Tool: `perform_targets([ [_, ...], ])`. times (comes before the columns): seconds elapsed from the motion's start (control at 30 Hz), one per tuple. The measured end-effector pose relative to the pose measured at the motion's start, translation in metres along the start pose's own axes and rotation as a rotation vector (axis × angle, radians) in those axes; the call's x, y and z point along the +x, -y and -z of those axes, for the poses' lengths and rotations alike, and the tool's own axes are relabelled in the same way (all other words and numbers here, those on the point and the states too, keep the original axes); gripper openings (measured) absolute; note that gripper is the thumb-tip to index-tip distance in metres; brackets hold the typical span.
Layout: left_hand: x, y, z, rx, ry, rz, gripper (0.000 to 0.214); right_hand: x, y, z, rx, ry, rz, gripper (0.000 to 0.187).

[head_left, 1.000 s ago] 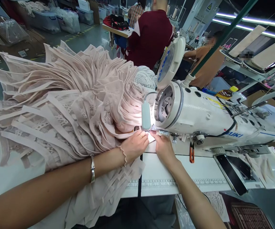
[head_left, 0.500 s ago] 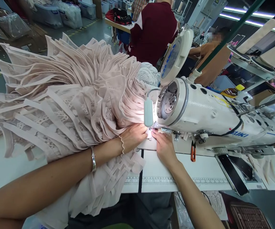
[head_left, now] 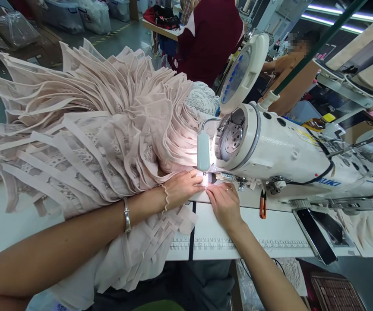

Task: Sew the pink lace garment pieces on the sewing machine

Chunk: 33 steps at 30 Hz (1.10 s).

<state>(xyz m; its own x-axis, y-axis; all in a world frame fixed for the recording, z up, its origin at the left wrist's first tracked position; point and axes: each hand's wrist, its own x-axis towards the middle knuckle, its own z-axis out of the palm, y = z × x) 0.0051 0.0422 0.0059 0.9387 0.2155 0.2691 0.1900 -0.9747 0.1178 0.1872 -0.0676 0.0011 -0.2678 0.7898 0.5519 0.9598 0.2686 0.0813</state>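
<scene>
My left hand (head_left: 184, 186) rests at the left of the sewing machine's needle area, fingers together on the edge of a pale pink lace garment (head_left: 163, 176). From the other side, my right hand (head_left: 226, 204) pinches the same edge between thumb and fingers. The fingertips of both hands nearly meet just in front of the needle area, in bright light. The white sewing machine (head_left: 270, 144) stands right of them, its small lamp (head_left: 203, 151) above my left fingers. The needle and the exact fabric edge are too small and glaring to make out.
A large heap of pale pink garments (head_left: 109, 86) covers the table's left side and hangs over its front edge. Orange thread snips (head_left: 263, 204) and a phone (head_left: 314, 235) lie at the right. A co-worker in dark red (head_left: 210, 39) is behind the machine.
My right hand has drawn back slightly towards me from the needle area, its fingers now bent into a pinch. My left hand has shifted a little right. The view has tilted slightly.
</scene>
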Motion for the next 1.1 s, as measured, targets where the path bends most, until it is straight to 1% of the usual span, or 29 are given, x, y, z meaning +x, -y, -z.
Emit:
perform_targets([
  [0.1,0.002,-0.003,0.002,0.060,0.026,-0.012,0.021,0.003,0.004,-0.002,-0.025,-0.009,0.025,0.018],
  [0.17,0.004,-0.006,0.003,0.101,0.033,-0.023,0.020,0.005,0.006,-0.005,-0.034,-0.026,0.007,0.021],
  [0.23,0.005,-0.010,0.005,0.134,0.038,-0.031,0.021,0.006,0.007,-0.008,0.008,-0.062,-0.051,0.022],
  [0.3,0.005,-0.013,0.006,0.154,0.037,-0.032,0.022,0.007,0.006,-0.009,0.109,-0.094,-0.140,0.021],
  [0.37,0.004,-0.013,0.005,0.160,0.016,-0.023,0.023,0.007,0.004,-0.007,0.210,-0.092,-0.238,0.019],
  [0.43,0.002,-0.012,0.002,0.147,-0.024,-0.014,0.023,0.006,0.001,-0.003,0.270,-0.068,-0.286,0.018],
  [0.5,-0.001,-0.009,-0.002,0.112,-0.069,-0.015,0.023,0.003,-0.003,0.001,0.305,-0.040,-0.257,0.016],
  [0.57,-0.002,-0.006,-0.007,0.067,-0.105,-0.024,0.023,0.000,-0.006,0.003,0.340,-0.013,-0.193,0.018],
  [0.7,-0.002,-0.003,-0.009,-0.002,-0.134,-0.030,0.024,-0.006,-0.009,0.003,0.343,0.005,-0.086,0.035],
  [0.77,-0.002,-0.003,-0.009,-0.031,-0.129,-0.016,0.024,-0.007,-0.010,0.003,0.312,0.018,-0.064,0.038],
  [0.87,-0.004,-0.005,-0.009,-0.058,-0.132,0.054,0.017,-0.005,-0.010,0.003,0.334,0.054,-0.097,0.038],
  [0.93,-0.006,-0.005,-0.009,-0.058,-0.124,0.089,0.019,-0.004,-0.011,0.004,0.367,0.082,-0.137,0.039],
  [1.1,-0.008,-0.002,-0.010,-0.071,-0.026,0.067,0.029,-0.005,-0.012,0.004,0.362,0.145,-0.202,0.042],
])
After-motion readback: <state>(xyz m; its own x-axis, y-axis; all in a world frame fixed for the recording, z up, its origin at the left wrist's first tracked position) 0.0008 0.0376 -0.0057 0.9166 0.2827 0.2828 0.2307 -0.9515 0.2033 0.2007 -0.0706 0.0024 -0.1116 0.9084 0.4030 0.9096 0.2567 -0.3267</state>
